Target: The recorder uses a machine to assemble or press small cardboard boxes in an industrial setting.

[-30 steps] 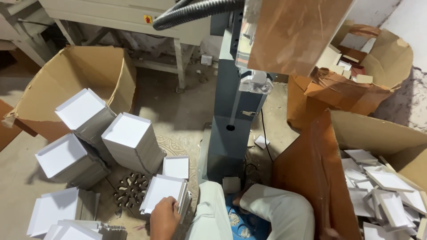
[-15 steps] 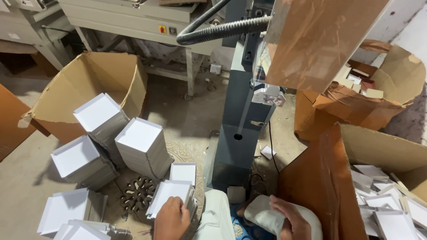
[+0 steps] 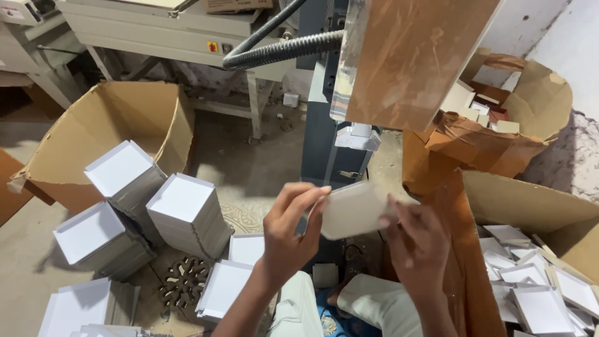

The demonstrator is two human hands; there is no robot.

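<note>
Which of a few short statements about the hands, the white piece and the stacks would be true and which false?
1. Both hands hold one white piece. True: the left hand and right hand have the white piece between them.
2. The white piece lies on the floor. False: it is held up in front of the blue-grey machine column.
3. Stacks of white trays stand at the left. True.
4. The open box at the left is full of trays. False: its inside looks bare.
5. Loose white trays lie in a box at the right. True.
</note>
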